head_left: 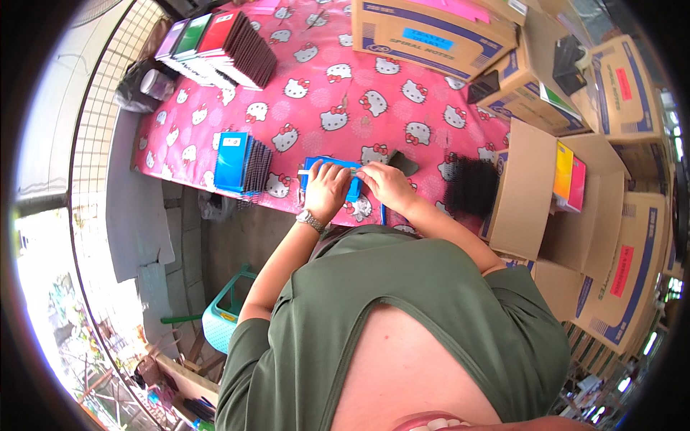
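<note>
A blue notebook or cover (355, 191) lies at the near edge of the pink table under both hands. My left hand (328, 188), with a watch at its wrist, holds it down with bent fingers pressed together. A narrow pale strip (303, 172) pokes out beside these fingers. At the upper right of the blue piece, my right hand (389, 185) has its fingertips closed in a pinch; what is between them is too small to make out. Just behind that hand rests a dark grey-green piece (404, 164). A thin blue stick (383, 215) lies near the table edge.
To the left stands a row of blue spiral notebooks (233, 164); further back are purple, green and red notebooks (219, 36). Black spiral coils (471, 185) lie at right, beside an open carton (528, 190). More cartons (431, 36) line the back. A teal plastic stool (219, 323) stands below left.
</note>
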The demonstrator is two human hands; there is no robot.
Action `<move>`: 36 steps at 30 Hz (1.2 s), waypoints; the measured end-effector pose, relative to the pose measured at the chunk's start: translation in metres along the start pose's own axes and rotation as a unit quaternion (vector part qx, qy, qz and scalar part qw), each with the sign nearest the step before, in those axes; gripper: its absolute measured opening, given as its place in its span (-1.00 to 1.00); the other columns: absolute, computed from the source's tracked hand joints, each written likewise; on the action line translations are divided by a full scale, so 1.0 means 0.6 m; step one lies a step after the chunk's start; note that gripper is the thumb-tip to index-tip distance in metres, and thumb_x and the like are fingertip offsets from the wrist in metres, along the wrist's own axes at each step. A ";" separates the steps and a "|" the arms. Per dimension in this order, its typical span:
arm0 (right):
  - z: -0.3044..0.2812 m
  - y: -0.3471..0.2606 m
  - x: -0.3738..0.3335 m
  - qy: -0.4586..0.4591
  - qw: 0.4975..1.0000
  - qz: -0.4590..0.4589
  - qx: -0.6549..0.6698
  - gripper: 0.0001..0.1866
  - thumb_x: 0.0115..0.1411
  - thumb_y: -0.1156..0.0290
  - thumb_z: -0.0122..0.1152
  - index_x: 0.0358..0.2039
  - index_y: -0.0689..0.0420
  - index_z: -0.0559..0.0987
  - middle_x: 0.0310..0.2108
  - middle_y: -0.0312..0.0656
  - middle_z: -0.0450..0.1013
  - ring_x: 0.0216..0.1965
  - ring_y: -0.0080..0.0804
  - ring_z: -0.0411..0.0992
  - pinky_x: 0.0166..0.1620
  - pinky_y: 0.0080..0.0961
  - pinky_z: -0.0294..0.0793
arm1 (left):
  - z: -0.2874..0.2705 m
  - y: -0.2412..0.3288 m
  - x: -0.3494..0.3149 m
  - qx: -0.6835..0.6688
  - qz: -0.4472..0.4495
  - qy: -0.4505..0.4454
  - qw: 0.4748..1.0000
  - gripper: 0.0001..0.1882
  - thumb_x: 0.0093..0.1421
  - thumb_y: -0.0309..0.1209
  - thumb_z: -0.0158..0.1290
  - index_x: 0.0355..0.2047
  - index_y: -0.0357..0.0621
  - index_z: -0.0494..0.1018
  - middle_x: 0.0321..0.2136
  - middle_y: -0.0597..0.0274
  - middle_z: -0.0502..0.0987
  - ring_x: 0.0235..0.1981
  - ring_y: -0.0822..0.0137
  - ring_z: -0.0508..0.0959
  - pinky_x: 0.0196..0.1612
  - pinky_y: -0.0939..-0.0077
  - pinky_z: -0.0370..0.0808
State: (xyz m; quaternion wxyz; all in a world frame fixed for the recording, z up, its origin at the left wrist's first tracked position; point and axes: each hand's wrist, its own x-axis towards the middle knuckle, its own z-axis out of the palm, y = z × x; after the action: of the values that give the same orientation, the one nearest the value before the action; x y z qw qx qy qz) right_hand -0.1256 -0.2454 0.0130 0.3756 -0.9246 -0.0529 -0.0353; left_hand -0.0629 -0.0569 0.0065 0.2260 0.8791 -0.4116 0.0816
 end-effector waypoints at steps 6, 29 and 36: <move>-0.014 -0.007 -0.010 0.011 0.995 0.060 0.078 -0.54 0.20 0.37 0.28 0.09 0.13 0.39 -0.15 -0.03 0.43 -0.08 -0.05 0.48 -0.10 -0.24 0.51 | 0.006 0.023 0.001 0.044 -0.004 -0.080 0.996 -0.64 0.18 -0.34 0.11 0.01 0.09 0.39 -0.19 0.30 0.50 -0.03 0.23 0.49 0.34 -0.26 -0.03; -0.073 0.084 0.041 -0.215 0.814 0.103 0.530 -0.50 0.06 0.32 0.25 0.05 0.18 0.54 -0.03 -0.20 0.51 0.02 -0.42 0.41 0.18 -0.42 0.29 | 0.001 -0.025 -0.031 0.024 -0.029 -0.077 0.996 -0.64 0.07 -0.24 0.27 -0.13 0.11 0.45 -0.10 0.22 0.41 0.07 0.04 0.35 0.22 -0.35 0.13; -0.059 0.060 0.040 -0.283 0.713 0.065 0.638 -0.45 -0.07 0.26 0.29 -0.03 0.21 0.57 -0.07 -0.20 0.44 0.02 -0.33 0.38 0.17 -0.36 0.28 | -0.013 -0.029 -0.019 -0.004 0.008 -0.100 0.995 -0.59 0.02 -0.22 0.29 -0.12 0.10 0.44 -0.18 0.25 0.43 -0.01 0.10 0.41 0.07 -0.05 0.25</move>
State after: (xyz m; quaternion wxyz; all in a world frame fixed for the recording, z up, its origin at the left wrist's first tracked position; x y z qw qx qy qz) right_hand -0.0982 -0.2943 0.0159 0.8454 -0.4329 -0.1062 0.2942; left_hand -0.0568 -0.0354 0.0039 0.1865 0.8785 -0.4398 -0.0065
